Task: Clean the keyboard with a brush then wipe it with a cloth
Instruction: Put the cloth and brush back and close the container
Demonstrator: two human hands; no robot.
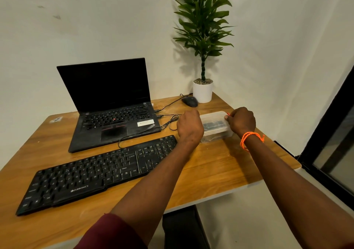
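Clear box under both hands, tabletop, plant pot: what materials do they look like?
Clear rectangular lidded box: looks like translucent plastic, slightly frosted; dark contents show through the wall. Brown desk tabletop: wood-grain surface with a pale edge, so possibly laminate or veneer rather than solid wood. White cylindrical plant pot: smooth matte white, ceramic or plastic; cannot tell which.

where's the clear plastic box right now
In the head view the clear plastic box sits on the right side of the wooden table, between the left hand and right hand, beyond the black keyboard's right end and nearer than the mouse.
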